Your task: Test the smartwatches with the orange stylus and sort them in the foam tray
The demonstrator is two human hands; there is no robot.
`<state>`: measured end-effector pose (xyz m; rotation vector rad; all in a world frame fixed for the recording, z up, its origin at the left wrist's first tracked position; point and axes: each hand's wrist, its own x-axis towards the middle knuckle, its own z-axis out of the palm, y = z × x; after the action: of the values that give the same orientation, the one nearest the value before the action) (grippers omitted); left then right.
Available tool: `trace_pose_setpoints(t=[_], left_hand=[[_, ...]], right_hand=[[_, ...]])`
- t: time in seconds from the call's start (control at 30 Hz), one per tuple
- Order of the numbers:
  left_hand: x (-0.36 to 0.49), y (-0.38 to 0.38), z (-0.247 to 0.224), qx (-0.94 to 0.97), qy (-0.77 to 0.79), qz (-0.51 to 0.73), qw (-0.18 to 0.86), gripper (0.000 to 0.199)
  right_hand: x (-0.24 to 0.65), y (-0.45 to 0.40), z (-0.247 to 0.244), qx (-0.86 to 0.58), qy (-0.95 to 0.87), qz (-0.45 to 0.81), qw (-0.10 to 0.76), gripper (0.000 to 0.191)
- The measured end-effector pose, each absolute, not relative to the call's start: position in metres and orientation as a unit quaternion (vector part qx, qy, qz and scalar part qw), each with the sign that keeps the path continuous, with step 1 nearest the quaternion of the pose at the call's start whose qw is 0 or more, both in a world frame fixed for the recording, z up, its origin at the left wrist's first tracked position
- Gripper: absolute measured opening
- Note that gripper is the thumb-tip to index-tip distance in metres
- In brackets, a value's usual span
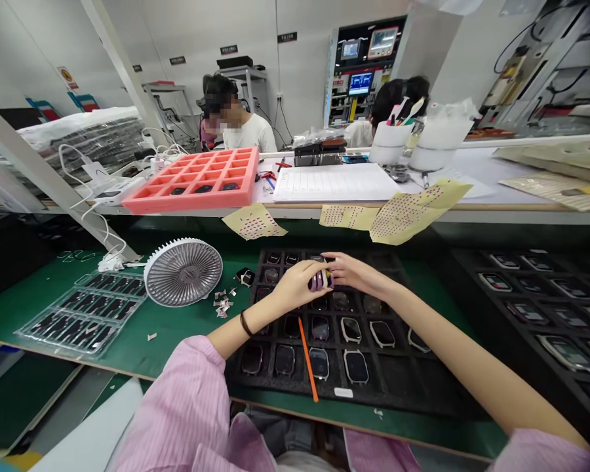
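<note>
Over the back part of a black foam tray [393, 377], my left hand [305, 280] has its fingers wrapped round a small purple and dark object [319, 282], likely a watch part. My right hand [341, 269] meets it from the right, its fingers pressed together at the object's edge. Square watch cases [356, 366] sit in the tray's compartments, some with silver rims, some dark. An orange stick [308, 360] lies across the tray's front part, below my left hand. The fingertips partly cover the held object.
Left of the tray stand a round fan [183, 272] and a plastic tray of dark parts [86, 311], with small scraps [222, 305] nearby. Another black tray [526, 308] is at the right. The shelf holds a pink foam tray [201, 196]. Two people sit beyond.
</note>
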<state>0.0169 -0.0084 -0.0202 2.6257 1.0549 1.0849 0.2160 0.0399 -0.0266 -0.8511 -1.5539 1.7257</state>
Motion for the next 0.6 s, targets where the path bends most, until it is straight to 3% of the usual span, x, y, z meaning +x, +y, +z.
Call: trace_pose_setpoints(t=[0.1, 0.23, 0.47, 0.6], left_hand=[[-0.002, -0.036, -0.02, 0.864, 0.333, 0.378, 0.025, 0.039], [-0.019, -0.07, -0.024, 0.855, 0.369, 0.364, 0.001, 0.039], [-0.04, -0.102, -0.033, 0.822, 0.517, 0.236, 0.034, 0.053], [-0.052, -0.109, -0.03, 0.803, 0.535, 0.242, 0.103, 0.07]], right_hand=[[0.187, 0.006, -0.025, -0.263, -0.57, 0.719, 0.298, 0.05], [0.149, -0.026, -0.028, -0.29, -0.563, 0.709, 0.309, 0.043], [0.101, -0.059, -0.048, -0.361, -0.594, 0.637, 0.333, 0.059], [0.078, -0.064, -0.055, -0.379, -0.54, 0.672, 0.336, 0.043]])
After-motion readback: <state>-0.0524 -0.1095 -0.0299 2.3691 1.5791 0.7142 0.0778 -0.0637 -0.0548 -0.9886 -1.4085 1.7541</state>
